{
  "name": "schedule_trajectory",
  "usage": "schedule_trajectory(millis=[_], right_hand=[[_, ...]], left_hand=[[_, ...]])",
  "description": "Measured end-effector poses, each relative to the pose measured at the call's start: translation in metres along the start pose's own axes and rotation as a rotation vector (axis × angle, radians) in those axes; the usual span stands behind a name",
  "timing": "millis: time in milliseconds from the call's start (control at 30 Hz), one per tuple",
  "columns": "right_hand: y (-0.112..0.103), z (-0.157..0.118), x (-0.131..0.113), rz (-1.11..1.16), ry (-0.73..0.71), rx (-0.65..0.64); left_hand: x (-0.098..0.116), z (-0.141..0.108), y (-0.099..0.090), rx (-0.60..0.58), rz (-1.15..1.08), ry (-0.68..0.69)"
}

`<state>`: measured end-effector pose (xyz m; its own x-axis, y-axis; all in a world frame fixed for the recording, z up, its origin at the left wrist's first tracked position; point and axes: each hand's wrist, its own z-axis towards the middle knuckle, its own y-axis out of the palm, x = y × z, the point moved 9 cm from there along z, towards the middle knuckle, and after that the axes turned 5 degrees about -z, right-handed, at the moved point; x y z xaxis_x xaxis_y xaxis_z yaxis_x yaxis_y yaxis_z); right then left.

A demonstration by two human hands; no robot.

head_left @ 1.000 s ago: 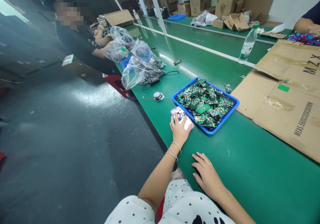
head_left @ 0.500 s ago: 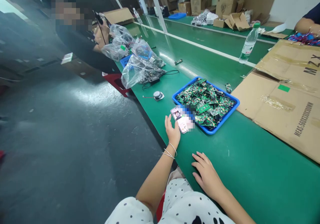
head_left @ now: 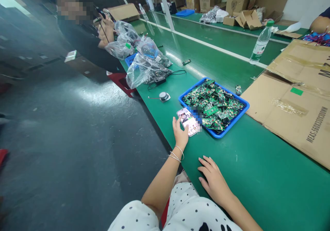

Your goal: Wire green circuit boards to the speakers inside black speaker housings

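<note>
A smartphone (head_left: 191, 125) with a lit screen lies on the green table (head_left: 257, 169), against the near-left side of a blue tray (head_left: 235, 126). My left hand (head_left: 180, 133) is at the phone's near-left edge, fingers apart, with fingertips over the screen; whether they press on it I cannot tell. Two thin bangles circle that wrist. My right hand (head_left: 212, 179) rests on the tabletop near the front edge, fingers loosely spread and nothing in it. Heaped in the tray are several green circuit boards (head_left: 211, 103).
A small speaker (head_left: 164, 97) and plastic bags (head_left: 146, 65) lie further left, where another person (head_left: 85, 38) sits. Flattened cardboard (head_left: 288, 103) covers the right side, with a water bottle (head_left: 261, 43) behind. A loose circuit board (head_left: 238, 90) lies beyond the tray.
My left hand has moved slightly right and further over the phone, and the screen picture differs a little. My right hand has stayed in place. The view has shifted slightly.
</note>
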<state>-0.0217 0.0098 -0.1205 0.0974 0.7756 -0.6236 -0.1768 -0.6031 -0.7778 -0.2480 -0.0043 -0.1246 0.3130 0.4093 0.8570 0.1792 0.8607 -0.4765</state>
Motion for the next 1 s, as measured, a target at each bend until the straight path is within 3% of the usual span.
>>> schedule_trajectory(millis=[533,1000], right_hand=[[-0.001,0.0,-0.001,-0.001,-0.002,0.008],[-0.003,0.0,0.0,0.012,0.01,0.012]], left_hand=[[-0.007,0.001,0.005,-0.028,0.003,-0.008],[0.004,0.0,0.011,-0.102,0.015,0.089]])
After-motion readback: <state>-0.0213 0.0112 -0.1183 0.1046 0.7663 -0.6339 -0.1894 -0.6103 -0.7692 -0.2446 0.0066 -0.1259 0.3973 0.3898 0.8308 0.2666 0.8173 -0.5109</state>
